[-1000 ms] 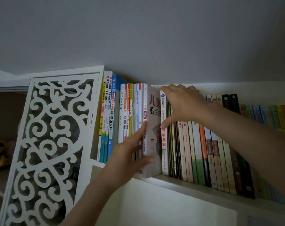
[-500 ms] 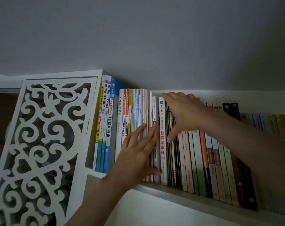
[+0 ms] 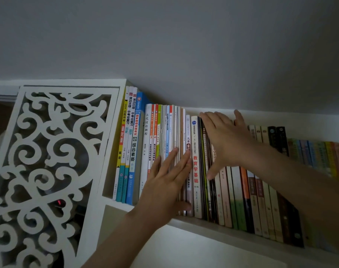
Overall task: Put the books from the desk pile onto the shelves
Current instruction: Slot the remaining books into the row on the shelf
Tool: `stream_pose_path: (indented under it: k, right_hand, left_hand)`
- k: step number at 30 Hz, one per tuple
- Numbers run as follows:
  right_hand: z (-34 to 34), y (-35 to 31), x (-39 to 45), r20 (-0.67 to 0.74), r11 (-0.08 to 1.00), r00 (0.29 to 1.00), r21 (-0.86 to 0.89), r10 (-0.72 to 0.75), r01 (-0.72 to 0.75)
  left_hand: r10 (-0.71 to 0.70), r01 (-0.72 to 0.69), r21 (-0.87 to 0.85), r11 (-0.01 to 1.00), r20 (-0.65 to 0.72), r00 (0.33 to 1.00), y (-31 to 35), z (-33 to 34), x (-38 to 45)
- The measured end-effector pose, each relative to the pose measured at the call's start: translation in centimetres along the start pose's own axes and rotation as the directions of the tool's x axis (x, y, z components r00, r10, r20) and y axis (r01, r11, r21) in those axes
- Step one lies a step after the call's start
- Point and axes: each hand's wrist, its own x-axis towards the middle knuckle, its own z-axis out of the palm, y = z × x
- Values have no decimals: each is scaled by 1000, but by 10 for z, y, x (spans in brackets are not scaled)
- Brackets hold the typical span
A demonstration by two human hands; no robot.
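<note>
Pale grey spine of the just-shelved book [image 3: 188,132] stands upright in the row, between the thin white spines on its left and the cream book with red characters [image 3: 195,167] on its right. Left hand [image 3: 165,185] lies flat against the spines, fingers straight and together, fingertips on the grey book's spine and its thin neighbours, thumb low near the shelf board [image 3: 213,228]. Right hand [image 3: 223,141] is spread wide, fingers straight, palm over the dark spines just right of the cream book, fingertips reaching the book tops, thumb pointing down. Neither hand grips anything. Tall blue and yellow books [image 3: 129,147] stand at the row's left end, beside a white carved scrollwork panel [image 3: 48,161]. More spines run right, blurred at the far edge. Grey wall above.
</note>
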Motion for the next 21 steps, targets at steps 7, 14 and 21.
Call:
stream_pose_path:
  k: [7,14,21]
  right_hand:
    - [3,-20,-15,-74,1000,997,10,4,-3]
    - [13,-70,-12,-158,987,979,74,-130,143]
    - [23,-74,3,-198,992,972,-5,-125,126]
  left_hand:
    - [37,-33,-211,977,14,999,-12,-6,-14]
    - [22,-26,-160,987,-28,999,-34,-3,-28]
    - [-75,79,68,995,-57,996,-26,3,-19]
